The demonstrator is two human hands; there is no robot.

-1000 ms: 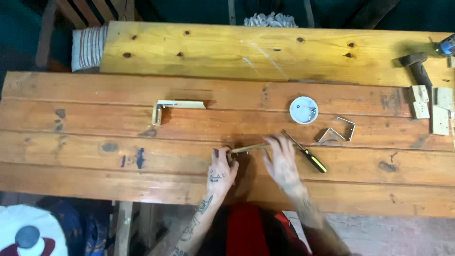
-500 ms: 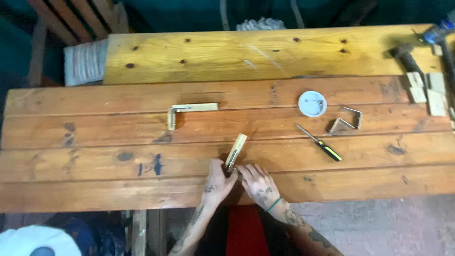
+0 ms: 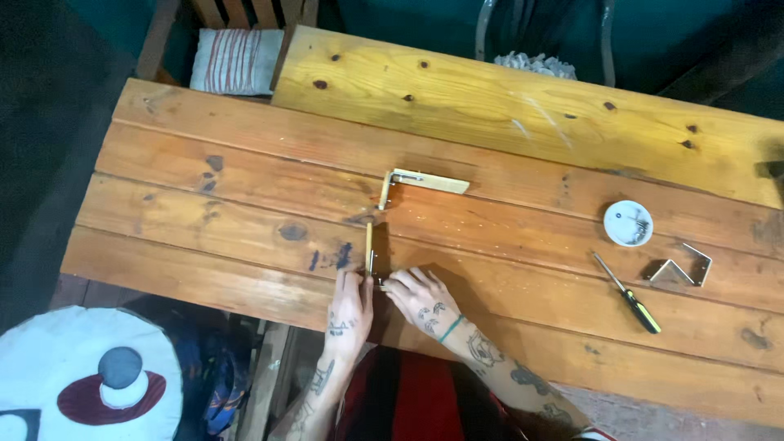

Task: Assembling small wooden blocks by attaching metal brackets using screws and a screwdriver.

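A thin pale wooden strip with a metal bracket at its near end (image 3: 370, 249) stands on edge on the plank table (image 3: 245, 196), pointing away from me. My left hand (image 3: 349, 310) pinches its near end from the left. My right hand (image 3: 420, 296) grips the same end from the right, fingertips at the bracket. An L-shaped wooden piece with a metal corner (image 3: 416, 183) lies just beyond the strip's far end.
A screwdriver with a green and black handle (image 3: 629, 292) lies to the right, next to a bent metal bracket (image 3: 682, 266) and a small white dish of screws (image 3: 628, 223). A light pine board (image 3: 523, 114) lies along the far side. A striped cloth (image 3: 237, 61) sits at the back left.
The strip has turned from lying crosswise to pointing straight away from me, and both hands have closed in on its near end. The camera view has shifted right.
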